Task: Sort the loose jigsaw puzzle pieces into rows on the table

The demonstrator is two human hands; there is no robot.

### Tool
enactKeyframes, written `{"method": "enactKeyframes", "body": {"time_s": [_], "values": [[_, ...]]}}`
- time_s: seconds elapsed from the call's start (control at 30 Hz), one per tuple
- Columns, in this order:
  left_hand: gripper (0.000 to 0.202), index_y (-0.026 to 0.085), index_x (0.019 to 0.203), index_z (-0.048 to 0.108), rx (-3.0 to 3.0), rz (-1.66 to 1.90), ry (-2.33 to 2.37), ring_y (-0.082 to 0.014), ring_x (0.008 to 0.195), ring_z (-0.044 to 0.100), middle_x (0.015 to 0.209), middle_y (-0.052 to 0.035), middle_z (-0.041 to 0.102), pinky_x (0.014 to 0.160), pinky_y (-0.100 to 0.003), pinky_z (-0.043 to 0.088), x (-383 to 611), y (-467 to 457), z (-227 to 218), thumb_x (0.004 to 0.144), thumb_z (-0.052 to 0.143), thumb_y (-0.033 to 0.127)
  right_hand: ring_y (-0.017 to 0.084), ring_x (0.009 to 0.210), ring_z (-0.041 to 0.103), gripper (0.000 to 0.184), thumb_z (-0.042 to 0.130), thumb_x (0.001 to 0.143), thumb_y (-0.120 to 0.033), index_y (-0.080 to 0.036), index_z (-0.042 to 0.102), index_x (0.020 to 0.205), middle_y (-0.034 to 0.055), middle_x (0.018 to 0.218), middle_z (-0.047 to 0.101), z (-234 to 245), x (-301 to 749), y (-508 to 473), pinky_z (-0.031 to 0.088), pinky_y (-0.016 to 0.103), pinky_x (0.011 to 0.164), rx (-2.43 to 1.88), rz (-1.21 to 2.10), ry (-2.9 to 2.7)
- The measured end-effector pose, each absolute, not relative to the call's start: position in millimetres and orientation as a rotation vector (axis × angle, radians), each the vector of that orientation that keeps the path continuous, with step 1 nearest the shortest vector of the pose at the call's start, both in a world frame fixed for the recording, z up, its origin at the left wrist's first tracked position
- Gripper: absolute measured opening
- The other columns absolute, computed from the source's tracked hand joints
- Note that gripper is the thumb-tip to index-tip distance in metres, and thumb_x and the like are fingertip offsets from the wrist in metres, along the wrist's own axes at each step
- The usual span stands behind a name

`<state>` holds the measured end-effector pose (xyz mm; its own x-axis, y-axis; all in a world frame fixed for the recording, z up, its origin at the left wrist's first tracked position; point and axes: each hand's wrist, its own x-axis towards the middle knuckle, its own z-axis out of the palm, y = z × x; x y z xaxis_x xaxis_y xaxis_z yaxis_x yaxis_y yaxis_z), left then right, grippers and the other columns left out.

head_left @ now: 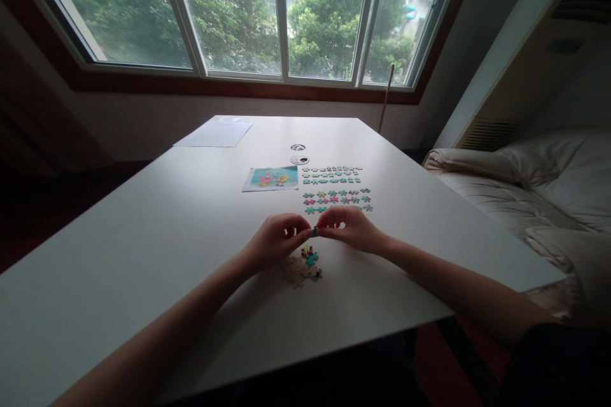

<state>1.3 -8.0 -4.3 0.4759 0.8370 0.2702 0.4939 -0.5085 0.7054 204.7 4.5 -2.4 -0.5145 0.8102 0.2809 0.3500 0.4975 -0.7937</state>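
Note:
A small green jigsaw piece [314, 231] is pinched between the fingertips of my left hand [279, 238] and my right hand [352, 229], just above the white table. Both hands are closed, thumb against fingers. Directly below them lies a loose heap of jigsaw pieces [305, 269], some with the bare cardboard side up and some with green or yellow showing. Beyond my right hand, several rows of separate jigsaw pieces [334, 193] are laid out, teal, pink and pale. A colourful printed picture [273, 178] lies flat to the left of those rows.
The white table [181, 216] stretches towards a window. Two small round items [299, 159] lie behind the rows. Sheets of paper [217, 133] rest at the far left. A thin stick [386, 98] leans by the window, and a pale padded sofa [525, 178] stands on the right.

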Motion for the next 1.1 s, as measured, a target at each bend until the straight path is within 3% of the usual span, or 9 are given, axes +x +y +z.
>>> {"method": "enactKeyframes", "body": {"time_s": [0.23,0.5,0.77,1.1], "values": [[0.025,0.013,0.077,0.064,2.049,0.863,1.086,-0.0118,0.061,0.051,0.068,-0.0021,0.062,0.057,-0.022,0.04,-0.7,-3.4,-2.4,0.081,0.054,0.036,0.009,0.065,0.055,0.027,0.067,0.073,-0.034,-0.017,0.061,0.093,0.0016,0.08,0.065,-3.5,209.9,3.4,0.045,0.023,0.062,-0.841,0.549,-2.2],[0.026,0.014,0.078,0.064,2.059,0.85,1.066,-0.0116,0.062,0.051,0.069,-0.0018,0.062,0.058,-0.022,0.04,0.6,-2.4,-3.5,0.082,0.052,0.036,0.009,0.061,0.054,0.017,0.063,0.077,-0.034,-0.02,0.063,0.087,-0.0004,0.075,0.065,-6.4,207.9,3.3,0.044,0.025,0.066,-0.793,0.294,-2.249],[0.018,0.016,0.081,0.065,2.269,0.693,1.076,-0.0087,0.055,0.045,0.065,0.0013,0.057,0.053,-0.019,0.037,-11.2,-3.7,-0.1,0.082,0.052,0.028,0.009,0.061,0.055,0.016,0.063,0.078,-0.031,-0.019,0.063,0.088,0.0001,0.074,0.065,-4.2,218.0,11.2,0.044,0.024,0.064,-0.835,0.21,-2.209],[0.021,0.024,0.096,0.068,2.357,0.469,0.846,-0.0082,0.061,0.049,0.083,-0.0019,0.056,0.059,-0.019,0.04,-14.4,-8.2,1.1,0.085,0.053,0.031,0.009,0.057,0.054,0.024,0.062,0.076,-0.035,-0.017,0.065,0.091,0.0016,0.071,0.066,1.0,249.9,46.6,0.045,0.022,0.056,-1.056,0.299,-2.107]]}}
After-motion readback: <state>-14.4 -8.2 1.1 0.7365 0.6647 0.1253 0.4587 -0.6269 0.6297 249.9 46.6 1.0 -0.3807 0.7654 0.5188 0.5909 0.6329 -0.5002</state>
